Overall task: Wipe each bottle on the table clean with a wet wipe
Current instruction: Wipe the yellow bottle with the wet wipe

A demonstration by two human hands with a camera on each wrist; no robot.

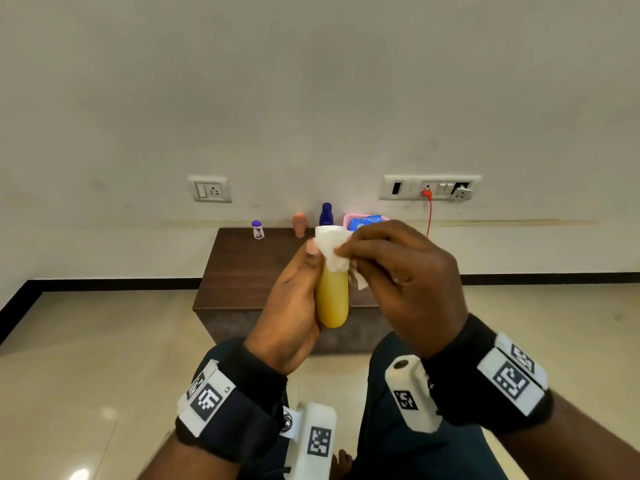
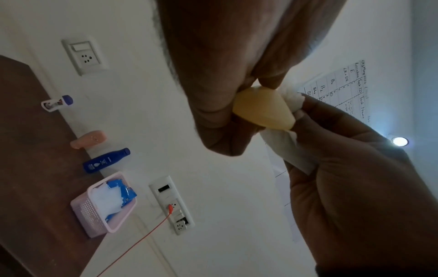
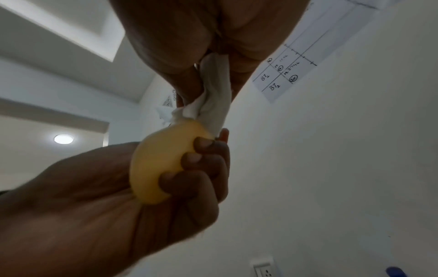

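Mid-wipe on the yellow bottle (image 1: 331, 299), held up at centre frame in the head view, well clear of the table (image 1: 242, 271). Left hand (image 1: 291, 306) wrapped round the lower body, fingers curled tight in the right wrist view. Right hand (image 1: 398, 278) pinching the wet wipe (image 1: 330, 247) over the cap end, bunched up there. Looks like the top getting done first, body probably not yet. Next move likely calls for dragging the wipe down the sides, with a regrip so the covered patch gets reached. Still waiting along the table's far edge: small white bottle (image 1: 257, 230), peach bottle (image 1: 299, 224), blue bottle (image 1: 326, 214), plus a pink basket (image 2: 94, 211) of wipes at the right.
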